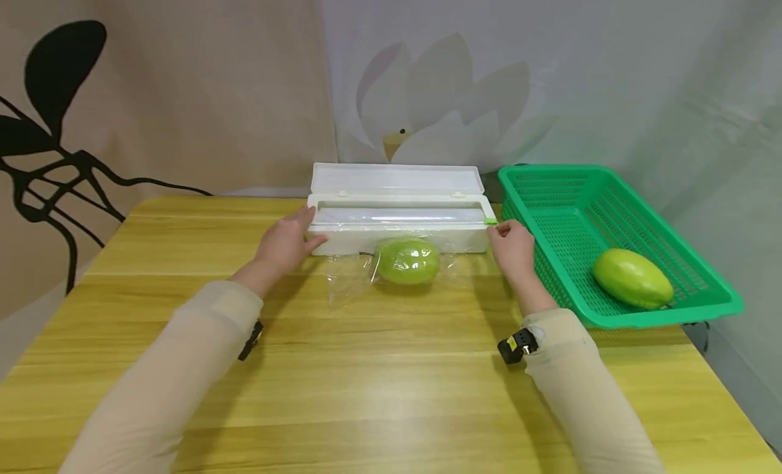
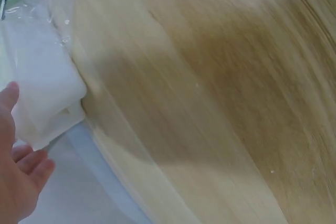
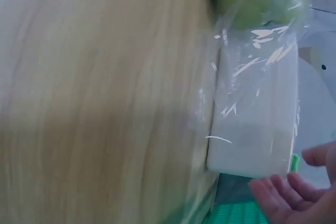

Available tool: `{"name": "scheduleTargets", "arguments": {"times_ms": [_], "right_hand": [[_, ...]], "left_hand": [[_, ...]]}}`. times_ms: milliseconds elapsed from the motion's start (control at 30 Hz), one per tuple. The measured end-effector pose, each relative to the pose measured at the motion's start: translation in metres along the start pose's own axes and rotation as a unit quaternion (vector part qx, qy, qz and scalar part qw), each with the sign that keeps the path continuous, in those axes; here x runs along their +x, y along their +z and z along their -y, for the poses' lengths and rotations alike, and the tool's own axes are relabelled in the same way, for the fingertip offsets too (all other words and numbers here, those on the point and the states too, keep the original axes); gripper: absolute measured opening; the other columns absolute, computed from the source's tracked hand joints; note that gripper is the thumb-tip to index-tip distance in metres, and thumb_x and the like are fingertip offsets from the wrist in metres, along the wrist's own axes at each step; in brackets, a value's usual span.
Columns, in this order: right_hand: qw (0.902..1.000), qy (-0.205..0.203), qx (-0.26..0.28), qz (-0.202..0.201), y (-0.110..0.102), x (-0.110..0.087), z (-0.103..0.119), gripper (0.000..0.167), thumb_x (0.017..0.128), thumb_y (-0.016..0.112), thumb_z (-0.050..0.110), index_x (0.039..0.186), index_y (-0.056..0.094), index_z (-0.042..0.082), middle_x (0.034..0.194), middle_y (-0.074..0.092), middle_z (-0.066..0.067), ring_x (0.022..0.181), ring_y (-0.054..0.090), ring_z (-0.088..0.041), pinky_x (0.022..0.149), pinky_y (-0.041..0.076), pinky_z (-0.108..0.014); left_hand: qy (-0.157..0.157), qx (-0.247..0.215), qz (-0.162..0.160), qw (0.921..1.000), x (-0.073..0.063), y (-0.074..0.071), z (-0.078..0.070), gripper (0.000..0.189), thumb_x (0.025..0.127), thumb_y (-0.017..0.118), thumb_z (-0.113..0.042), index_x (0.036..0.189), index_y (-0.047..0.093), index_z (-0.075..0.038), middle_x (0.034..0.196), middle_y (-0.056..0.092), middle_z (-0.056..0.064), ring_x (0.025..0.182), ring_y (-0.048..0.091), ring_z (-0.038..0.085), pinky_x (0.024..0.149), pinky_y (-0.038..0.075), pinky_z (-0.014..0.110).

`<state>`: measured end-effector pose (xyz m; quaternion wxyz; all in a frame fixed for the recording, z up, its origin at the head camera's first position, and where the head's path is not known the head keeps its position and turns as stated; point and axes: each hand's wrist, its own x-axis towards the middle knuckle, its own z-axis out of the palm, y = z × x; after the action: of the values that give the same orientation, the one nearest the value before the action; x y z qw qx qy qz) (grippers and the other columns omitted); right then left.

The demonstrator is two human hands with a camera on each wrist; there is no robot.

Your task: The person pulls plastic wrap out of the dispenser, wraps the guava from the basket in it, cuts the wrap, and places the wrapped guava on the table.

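Observation:
A white cling film dispenser (image 1: 400,240) lies across the table with its lid (image 1: 397,178) raised behind it. Clear film (image 1: 348,274) runs out over its front and covers a green, oval, mango-like fruit (image 1: 407,261). My left hand (image 1: 284,243) holds the dispenser's left end, thumb (image 2: 10,94) on the front face, other fingers around the end. At the other end, my right hand (image 1: 512,248) has thumb and fingertips around the corner, close about the green slide cutter (image 1: 491,221). From the right wrist, the film (image 3: 236,87) looks creased over the box front.
To the right stands a green plastic basket (image 1: 690,257) holding a second green fruit (image 1: 632,278). The wooden table (image 1: 379,386) extends toward me. Behind it hangs a pale curtain (image 1: 244,87) with printed plants.

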<state>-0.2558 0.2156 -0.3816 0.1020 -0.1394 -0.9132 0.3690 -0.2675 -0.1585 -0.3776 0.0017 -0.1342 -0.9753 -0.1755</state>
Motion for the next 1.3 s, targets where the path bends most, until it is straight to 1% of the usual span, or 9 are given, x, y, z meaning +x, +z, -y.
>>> {"name": "scheduleTargets", "arguments": {"times_ms": [133,267,400,533,733,900,1000,1200,1300], "right_hand": [[0.9995,0.020,0.013,0.021,0.001,-0.001,0.001,0.037,0.091,0.058,0.030,0.104,0.063,-0.004,0.103,0.063,-0.022,0.087,0.056,-0.029,0.070,0.044,-0.030],[0.9989,0.029,0.031,0.019,0.002,-0.002,0.001,0.034,0.088,0.063,0.027,0.101,0.067,-0.004,0.099,0.066,-0.020,0.082,0.057,-0.025,0.065,0.042,-0.025],[0.9983,0.031,0.047,0.015,0.003,-0.001,0.001,0.027,0.088,0.063,0.021,0.097,0.068,-0.003,0.088,0.065,-0.013,0.070,0.053,-0.015,0.061,0.041,-0.021],[0.9965,0.038,0.066,0.035,0.001,0.001,0.000,0.023,0.088,0.061,0.019,0.095,0.065,-0.002,0.082,0.059,-0.003,0.064,0.047,-0.007,0.059,0.041,-0.019],[0.9880,0.045,0.136,0.058,-0.004,0.002,-0.001,0.014,0.086,0.059,0.013,0.092,0.059,0.000,0.070,0.051,0.012,0.062,0.049,-0.004,0.055,0.045,-0.018],[0.9806,0.020,0.173,0.090,-0.008,0.001,0.000,0.023,0.088,0.058,0.009,0.107,0.058,-0.005,0.063,0.052,0.021,0.058,0.051,-0.002,0.051,0.044,-0.018],[0.9780,0.006,0.177,0.110,-0.010,0.001,0.001,0.029,0.090,0.057,0.009,0.113,0.059,-0.008,0.065,0.054,0.021,0.057,0.052,-0.001,0.052,0.045,-0.016],[0.9726,0.003,0.193,0.130,-0.011,0.000,0.001,0.027,0.091,0.054,0.007,0.109,0.058,-0.013,0.070,0.057,0.014,0.060,0.054,-0.001,0.055,0.049,-0.015],[0.9700,0.003,0.202,0.136,-0.011,0.000,0.001,0.027,0.090,0.054,0.006,0.109,0.057,-0.014,0.071,0.058,0.013,0.061,0.055,-0.001,0.056,0.050,-0.016]], "left_hand": [[0.005,-0.022,0.003,0.9997,-0.002,-0.002,0.001,0.069,0.091,0.059,-0.032,0.146,0.028,-0.003,0.151,0.024,0.024,0.135,0.030,0.044,0.108,0.031,0.054],[0.032,-0.022,-0.006,0.9992,-0.002,0.000,0.002,0.066,0.088,0.065,-0.028,0.142,0.036,-0.004,0.149,0.028,0.023,0.135,0.028,0.043,0.111,0.027,0.055],[0.067,-0.017,-0.020,0.9974,-0.002,0.002,0.001,0.064,0.083,0.070,-0.028,0.138,0.044,-0.007,0.148,0.033,0.019,0.135,0.029,0.040,0.112,0.022,0.056],[0.094,-0.015,-0.009,0.9954,-0.004,0.003,0.000,0.069,0.077,0.075,-0.033,0.135,0.048,-0.009,0.147,0.035,0.017,0.135,0.028,0.038,0.111,0.019,0.059],[0.113,-0.022,-0.010,0.9933,-0.010,0.003,-0.001,0.068,0.075,0.075,-0.041,0.132,0.052,-0.011,0.146,0.037,0.014,0.135,0.028,0.035,0.112,0.016,0.058],[0.133,-0.021,-0.068,0.9886,-0.012,0.004,-0.002,0.030,0.086,0.067,-0.026,0.109,0.067,-0.008,0.129,0.054,0.014,0.122,0.043,0.033,0.107,0.029,0.053],[0.134,-0.017,-0.094,0.9863,-0.010,0.004,-0.006,0.019,0.087,0.066,-0.021,0.098,0.070,-0.006,0.117,0.061,0.013,0.113,0.049,0.031,0.101,0.037,0.050],[0.087,0.001,-0.048,0.9950,-0.009,0.005,-0.015,0.032,0.086,0.066,-0.032,0.107,0.066,-0.007,0.099,0.067,0.009,0.089,0.060,0.025,0.079,0.050,0.040],[0.089,0.031,-0.033,0.9950,-0.008,0.008,-0.017,0.033,0.086,0.066,-0.033,0.109,0.065,-0.008,0.097,0.068,0.007,0.085,0.063,0.023,0.072,0.052,0.037]]}}
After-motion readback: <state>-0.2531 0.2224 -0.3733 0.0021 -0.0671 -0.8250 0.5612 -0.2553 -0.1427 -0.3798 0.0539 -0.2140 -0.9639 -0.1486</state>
